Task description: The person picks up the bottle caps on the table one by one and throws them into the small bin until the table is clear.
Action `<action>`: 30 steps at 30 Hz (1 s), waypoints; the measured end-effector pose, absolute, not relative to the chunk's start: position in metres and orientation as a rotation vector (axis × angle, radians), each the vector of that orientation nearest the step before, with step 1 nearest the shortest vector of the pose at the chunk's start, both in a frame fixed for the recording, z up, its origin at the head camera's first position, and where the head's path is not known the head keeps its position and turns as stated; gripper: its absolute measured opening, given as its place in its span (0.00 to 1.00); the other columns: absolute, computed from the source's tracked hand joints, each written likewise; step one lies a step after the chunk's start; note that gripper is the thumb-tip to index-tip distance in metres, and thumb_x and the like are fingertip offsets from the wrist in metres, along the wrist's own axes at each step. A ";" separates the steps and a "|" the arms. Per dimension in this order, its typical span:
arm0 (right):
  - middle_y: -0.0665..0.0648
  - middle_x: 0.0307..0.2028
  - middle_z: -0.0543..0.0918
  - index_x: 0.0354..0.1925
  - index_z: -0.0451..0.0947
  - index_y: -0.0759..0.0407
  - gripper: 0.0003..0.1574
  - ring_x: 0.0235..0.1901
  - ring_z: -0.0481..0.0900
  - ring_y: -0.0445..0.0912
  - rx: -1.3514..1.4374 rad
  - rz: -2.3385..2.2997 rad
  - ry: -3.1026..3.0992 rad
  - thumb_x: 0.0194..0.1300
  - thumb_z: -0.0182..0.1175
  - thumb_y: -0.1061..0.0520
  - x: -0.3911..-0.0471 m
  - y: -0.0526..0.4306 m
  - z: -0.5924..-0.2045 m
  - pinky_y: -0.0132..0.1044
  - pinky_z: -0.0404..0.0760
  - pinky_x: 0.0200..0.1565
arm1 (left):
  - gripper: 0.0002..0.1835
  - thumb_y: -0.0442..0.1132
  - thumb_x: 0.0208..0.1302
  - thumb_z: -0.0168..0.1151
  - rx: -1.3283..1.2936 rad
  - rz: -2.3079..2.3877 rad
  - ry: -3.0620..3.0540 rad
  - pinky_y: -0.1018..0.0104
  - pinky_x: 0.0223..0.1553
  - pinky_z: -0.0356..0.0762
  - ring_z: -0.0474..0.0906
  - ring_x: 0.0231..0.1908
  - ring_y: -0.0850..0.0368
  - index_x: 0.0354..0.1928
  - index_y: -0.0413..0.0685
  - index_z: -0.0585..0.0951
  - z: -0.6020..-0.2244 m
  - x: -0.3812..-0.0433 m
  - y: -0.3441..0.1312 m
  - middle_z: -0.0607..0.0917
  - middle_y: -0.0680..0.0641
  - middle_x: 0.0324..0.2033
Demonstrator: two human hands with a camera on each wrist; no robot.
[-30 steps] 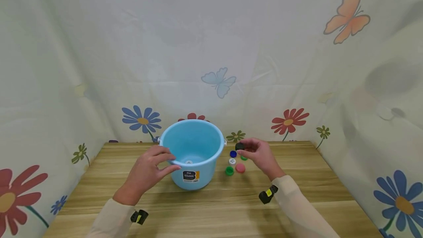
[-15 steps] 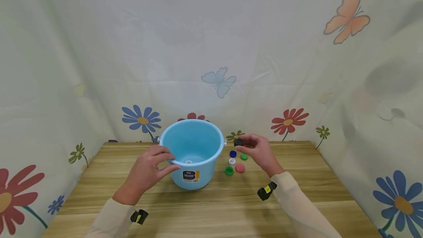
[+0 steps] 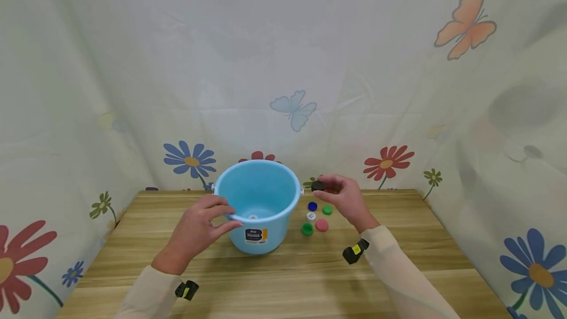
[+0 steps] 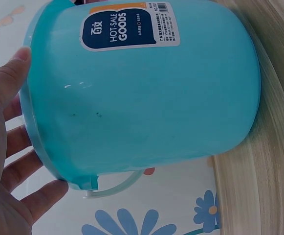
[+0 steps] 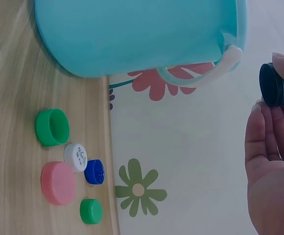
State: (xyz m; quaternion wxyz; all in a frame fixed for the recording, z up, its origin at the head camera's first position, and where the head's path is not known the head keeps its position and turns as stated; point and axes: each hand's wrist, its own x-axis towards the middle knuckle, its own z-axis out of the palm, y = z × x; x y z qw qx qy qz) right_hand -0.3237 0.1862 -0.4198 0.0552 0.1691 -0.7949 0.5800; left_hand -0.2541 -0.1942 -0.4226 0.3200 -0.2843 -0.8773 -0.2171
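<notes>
A light blue bucket (image 3: 280, 228) with a label on its front stands upright on the wooden table. My left hand (image 3: 197, 230) holds its near left rim, thumb outside and fingers over the edge; the left wrist view shows the thumb (image 4: 15, 68) on the rim. To the right of the bucket, above the table, my right hand (image 3: 349, 202) pinches a ridged black bottle cap (image 5: 273, 86) between thumb and fingertips. Beneath it lie several loose caps: a blue cap (image 3: 312, 206), a white cap (image 3: 311, 216), a pink cap (image 3: 322, 225) and two green caps (image 5: 53, 127).
The bucket's pale handle (image 5: 205, 76) hangs down on its far side. A curtain (image 3: 221, 63) printed with flowers and butterflies encloses the table's back and sides. Wood tabletop (image 3: 266, 289) extends in front of the bucket and caps.
My right hand has lifted the black bottle cap and moved slightly left toward the bucket, uncovering the far green cap. My left hand has stayed on the rim.
</notes>
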 end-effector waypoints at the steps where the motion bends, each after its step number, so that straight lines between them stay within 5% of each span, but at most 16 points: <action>1: 0.61 0.52 0.86 0.56 0.82 0.56 0.26 0.48 0.85 0.51 0.518 1.761 -2.411 0.62 0.74 0.50 -0.324 0.186 -0.419 0.29 0.86 0.49 | 0.19 0.49 0.44 0.84 -0.748 -0.572 -2.306 0.54 0.40 0.91 0.83 0.42 0.53 0.37 0.49 0.91 -0.423 -0.254 -0.194 0.86 0.51 0.37; 30: 0.61 0.50 0.86 0.55 0.83 0.56 0.24 0.47 0.85 0.53 0.586 1.835 -2.353 0.62 0.75 0.54 -0.326 0.162 -0.404 0.31 0.87 0.50 | 0.20 0.51 0.44 0.84 -0.755 -0.575 -2.308 0.54 0.41 0.91 0.83 0.42 0.53 0.37 0.50 0.91 -0.424 -0.253 -0.193 0.86 0.51 0.37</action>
